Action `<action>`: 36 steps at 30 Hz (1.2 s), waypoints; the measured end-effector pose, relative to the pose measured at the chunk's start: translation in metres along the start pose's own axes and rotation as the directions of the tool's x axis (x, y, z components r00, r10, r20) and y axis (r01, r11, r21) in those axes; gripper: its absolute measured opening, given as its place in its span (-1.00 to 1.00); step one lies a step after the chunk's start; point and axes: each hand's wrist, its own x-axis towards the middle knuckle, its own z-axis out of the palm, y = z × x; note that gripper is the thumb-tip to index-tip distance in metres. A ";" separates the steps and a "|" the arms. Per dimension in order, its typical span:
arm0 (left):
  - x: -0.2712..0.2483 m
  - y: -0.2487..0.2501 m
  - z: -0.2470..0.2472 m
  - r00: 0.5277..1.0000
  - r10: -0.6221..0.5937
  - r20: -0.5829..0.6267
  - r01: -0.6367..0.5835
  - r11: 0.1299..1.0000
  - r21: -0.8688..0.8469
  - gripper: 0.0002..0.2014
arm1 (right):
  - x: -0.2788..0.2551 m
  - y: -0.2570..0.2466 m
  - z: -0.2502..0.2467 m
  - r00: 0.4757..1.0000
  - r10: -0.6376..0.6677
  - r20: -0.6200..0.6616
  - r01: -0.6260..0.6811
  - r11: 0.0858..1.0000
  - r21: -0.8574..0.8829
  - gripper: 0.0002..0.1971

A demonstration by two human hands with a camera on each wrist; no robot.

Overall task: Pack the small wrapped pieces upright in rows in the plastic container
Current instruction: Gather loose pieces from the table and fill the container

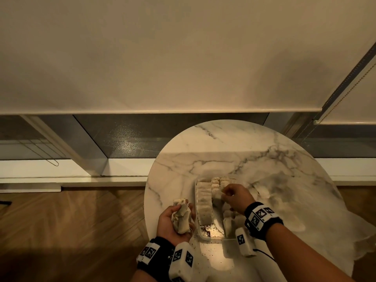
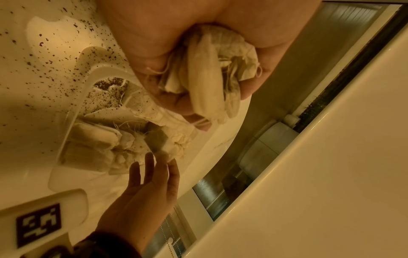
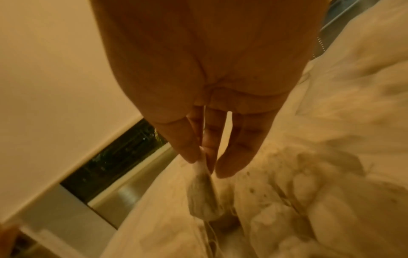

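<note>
A clear plastic container (image 1: 211,237) sits on the round marble table (image 1: 223,143), holding rows of small wrapped tea bags (image 1: 204,202) standing upright. My left hand (image 1: 173,220) is palm up left of the container and grips a bunch of tea bags (image 1: 182,218) (image 2: 212,78). My right hand (image 1: 236,197) hovers over the container's middle rows. Its thumb and fingertips (image 3: 189,153) pinch the top of one tea bag (image 3: 203,197), which hangs down over the packed ones. The container's near end shows bare bottom with dark crumbs (image 1: 205,230).
A crumpled white wrapper or bag (image 1: 305,210) lies on the table's right side. Dark tea crumbs (image 2: 55,57) are scattered on the table near the container. Wood floor (image 1: 71,220) lies left of the table; a window sill (image 1: 61,169) and blind (image 1: 183,58) stand behind.
</note>
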 end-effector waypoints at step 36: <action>0.002 -0.023 0.016 0.999 0.042 -0.006 -0.042 0.999 0.017 -0.73 | -0.048 0.011 -0.010 0.978 0.052 -0.202 0.010 0.955 0.296 -0.88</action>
